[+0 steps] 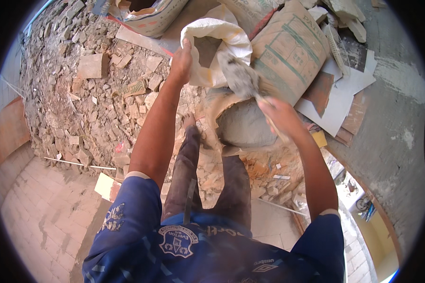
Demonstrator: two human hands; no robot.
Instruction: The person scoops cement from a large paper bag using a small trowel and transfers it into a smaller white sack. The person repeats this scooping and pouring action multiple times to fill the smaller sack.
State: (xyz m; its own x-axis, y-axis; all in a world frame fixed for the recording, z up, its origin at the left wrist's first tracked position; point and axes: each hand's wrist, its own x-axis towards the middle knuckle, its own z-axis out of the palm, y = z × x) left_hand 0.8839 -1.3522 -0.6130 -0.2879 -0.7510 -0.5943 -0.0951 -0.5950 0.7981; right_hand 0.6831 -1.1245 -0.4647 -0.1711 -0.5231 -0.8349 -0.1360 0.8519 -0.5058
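Crowding close, rubble (109, 94) and a paper bag (290, 53) flank left fingers (187, 48) clasping a sack (236, 39), right fingers (270, 107) a trowel (241, 78).

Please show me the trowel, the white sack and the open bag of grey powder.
Trowel (243, 81), head view, on the blade.
White sack (212, 27), head view, on the rim.
Open bag of grey powder (212, 117), head view, on the left rim.
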